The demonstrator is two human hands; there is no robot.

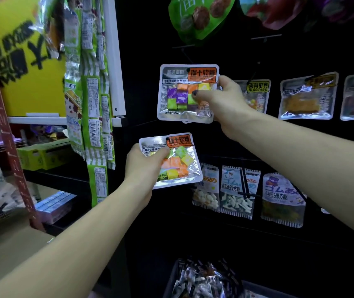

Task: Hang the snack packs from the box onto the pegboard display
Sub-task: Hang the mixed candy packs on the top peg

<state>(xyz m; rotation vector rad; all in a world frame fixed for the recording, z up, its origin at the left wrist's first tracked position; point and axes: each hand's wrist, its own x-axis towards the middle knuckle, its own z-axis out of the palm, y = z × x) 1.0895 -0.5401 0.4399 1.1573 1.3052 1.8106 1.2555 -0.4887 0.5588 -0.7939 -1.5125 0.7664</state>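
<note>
My right hand (221,97) pinches the right edge of a silver candy pack (184,93) with purple, orange and green cubes, held up against the black pegboard (154,50) just below a peg hook. Lower down, my left hand (143,166) grips a second silver candy pack (178,162) with orange, green and yellow cubes, tilted a little. At the bottom edge stands the dark box (201,280) with several more silver packs inside.
More packs hang to the right: a yellow-label pack (255,95), a brown-snack pack (307,97), and a lower row of white gummy packs (236,190). Green snack strips (92,82) hang at left beside a yellow sign (21,61). A red shelf post (6,125) stands far left.
</note>
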